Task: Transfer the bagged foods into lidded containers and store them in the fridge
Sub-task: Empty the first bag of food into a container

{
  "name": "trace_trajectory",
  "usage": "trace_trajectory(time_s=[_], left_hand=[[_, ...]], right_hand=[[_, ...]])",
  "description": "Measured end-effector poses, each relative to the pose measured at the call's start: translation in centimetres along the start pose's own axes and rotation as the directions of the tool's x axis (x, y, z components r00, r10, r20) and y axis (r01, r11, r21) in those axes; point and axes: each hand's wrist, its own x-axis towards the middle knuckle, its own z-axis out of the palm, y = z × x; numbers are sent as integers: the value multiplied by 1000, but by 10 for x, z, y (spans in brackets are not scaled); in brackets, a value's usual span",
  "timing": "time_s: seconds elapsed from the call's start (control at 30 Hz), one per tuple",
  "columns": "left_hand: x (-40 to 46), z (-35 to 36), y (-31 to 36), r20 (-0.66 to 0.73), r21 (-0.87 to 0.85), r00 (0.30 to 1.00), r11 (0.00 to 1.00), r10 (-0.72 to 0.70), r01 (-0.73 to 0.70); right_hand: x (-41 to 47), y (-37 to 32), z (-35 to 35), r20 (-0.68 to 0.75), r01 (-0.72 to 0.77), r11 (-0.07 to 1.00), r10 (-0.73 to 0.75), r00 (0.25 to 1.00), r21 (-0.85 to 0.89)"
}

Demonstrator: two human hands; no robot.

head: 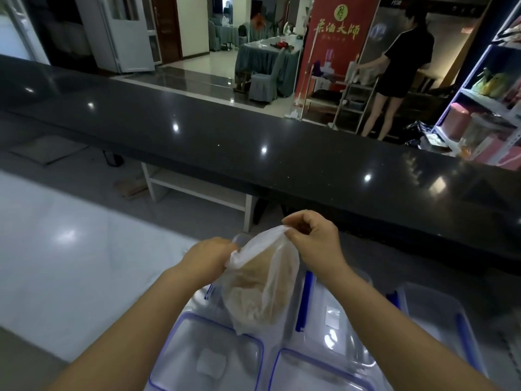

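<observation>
A clear plastic bag (262,280) holding a light brown flat food hangs in the air above the containers. My left hand (207,256) grips the bag's left top edge. My right hand (313,238) pinches the bag's right top edge between thumb and fingers, a bit higher. Below the bag stand clear plastic containers with blue clips: an open one (318,314) right under the bag and another open one (439,320) to the right. Two clear lids with blue rims lie in front, a left lid (208,359) and a right lid (318,373).
A long dark polished counter (253,153) runs across behind the hands. Beyond it a person (400,66) stands at a rack, next to a red banner (335,43). A shelf unit (487,88) with goods fills the right. A white surface (70,249) lies at left.
</observation>
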Motion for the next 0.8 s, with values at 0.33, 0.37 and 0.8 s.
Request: trace_trajectory(time_s=[0.33, 0.37, 0.8], left_hand=[[-32, -13, 18, -316, -86, 948, 996, -44, 17], [-39, -13, 24, -446, -77, 895, 995, 16, -56], [-32, 16, 23, -522, 80, 773, 923, 360, -376]], right_hand=[[25, 17, 5, 122, 23, 998, -29, 992, 53], [27, 19, 8, 131, 34, 998, -41, 990, 53], [17, 43, 1, 92, -58, 998, 54, 994, 36]])
